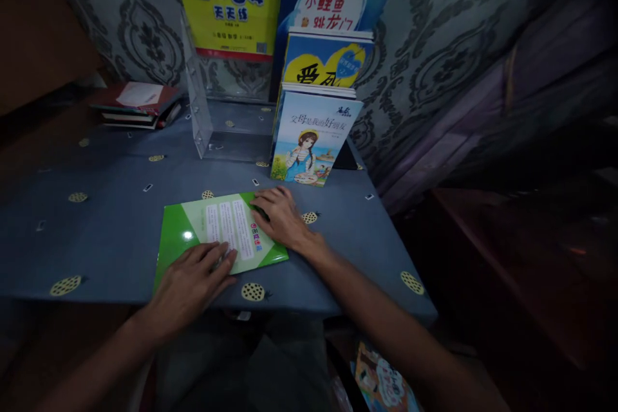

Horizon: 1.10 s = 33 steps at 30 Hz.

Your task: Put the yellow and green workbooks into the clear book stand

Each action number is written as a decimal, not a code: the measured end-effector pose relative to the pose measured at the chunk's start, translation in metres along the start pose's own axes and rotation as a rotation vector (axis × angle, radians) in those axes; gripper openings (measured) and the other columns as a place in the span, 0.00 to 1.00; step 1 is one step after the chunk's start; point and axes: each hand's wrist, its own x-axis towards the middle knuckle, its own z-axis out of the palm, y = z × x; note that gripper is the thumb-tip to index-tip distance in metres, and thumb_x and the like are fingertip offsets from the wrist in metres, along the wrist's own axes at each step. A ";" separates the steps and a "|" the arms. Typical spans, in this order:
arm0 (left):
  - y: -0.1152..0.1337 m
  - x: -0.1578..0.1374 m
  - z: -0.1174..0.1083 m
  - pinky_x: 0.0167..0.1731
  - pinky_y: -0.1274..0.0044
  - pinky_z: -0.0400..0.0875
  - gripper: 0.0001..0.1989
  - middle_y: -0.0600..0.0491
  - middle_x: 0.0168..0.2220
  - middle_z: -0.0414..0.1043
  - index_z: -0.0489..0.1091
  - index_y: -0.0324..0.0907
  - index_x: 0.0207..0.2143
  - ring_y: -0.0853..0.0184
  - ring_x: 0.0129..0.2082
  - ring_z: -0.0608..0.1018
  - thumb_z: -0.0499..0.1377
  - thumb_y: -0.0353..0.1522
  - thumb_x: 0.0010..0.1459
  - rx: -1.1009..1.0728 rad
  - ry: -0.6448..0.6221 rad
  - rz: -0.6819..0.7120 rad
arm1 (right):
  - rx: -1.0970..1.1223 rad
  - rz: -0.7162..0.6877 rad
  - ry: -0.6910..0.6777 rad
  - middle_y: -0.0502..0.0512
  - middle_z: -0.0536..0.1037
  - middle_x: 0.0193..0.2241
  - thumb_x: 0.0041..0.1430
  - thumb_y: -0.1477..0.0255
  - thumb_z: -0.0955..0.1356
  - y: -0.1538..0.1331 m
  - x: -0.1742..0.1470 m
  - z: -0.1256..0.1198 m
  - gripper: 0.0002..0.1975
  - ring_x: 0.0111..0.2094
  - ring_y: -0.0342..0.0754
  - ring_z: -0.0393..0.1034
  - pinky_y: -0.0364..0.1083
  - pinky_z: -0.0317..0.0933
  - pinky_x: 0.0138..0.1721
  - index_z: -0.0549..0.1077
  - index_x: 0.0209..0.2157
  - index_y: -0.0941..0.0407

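Books (328, 141) stand in the acrylic rack (197, 103); the green book (224, 225) lies unracked under loosely spread left hand (193, 273) and right hand (280, 215).

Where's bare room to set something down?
Left of the green book, in front of the pile, the table is bare; a smaller patch lies between the right arm and right edge. Standing books crowd the back right.

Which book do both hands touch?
The glossy green book, lying flat: the left hand and the right hand rest on it; no hand touches the other books.
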 end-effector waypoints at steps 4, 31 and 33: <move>-0.026 0.008 -0.004 0.48 0.68 0.76 0.15 0.46 0.49 0.78 0.74 0.44 0.48 0.60 0.48 0.79 0.48 0.34 0.72 -0.169 -0.055 -0.079 | -0.004 -0.083 -0.047 0.62 0.80 0.48 0.69 0.74 0.64 -0.026 0.009 0.002 0.10 0.54 0.55 0.71 0.60 0.56 0.62 0.78 0.45 0.57; -0.083 0.015 0.020 0.67 0.59 0.56 0.28 0.42 0.69 0.60 0.64 0.40 0.65 0.55 0.70 0.62 0.45 0.44 0.72 -0.178 -0.226 -0.232 | -0.149 0.256 -0.109 0.70 0.64 0.67 0.70 0.59 0.62 -0.025 -0.007 0.016 0.31 0.67 0.62 0.57 0.61 0.49 0.68 0.64 0.66 0.66; -0.080 0.013 0.017 0.66 0.57 0.56 0.29 0.42 0.69 0.60 0.63 0.40 0.66 0.54 0.70 0.62 0.45 0.46 0.71 -0.138 -0.235 -0.312 | -0.160 0.252 -0.106 0.69 0.65 0.66 0.70 0.59 0.62 -0.025 -0.007 0.014 0.30 0.67 0.61 0.57 0.61 0.50 0.68 0.64 0.65 0.64</move>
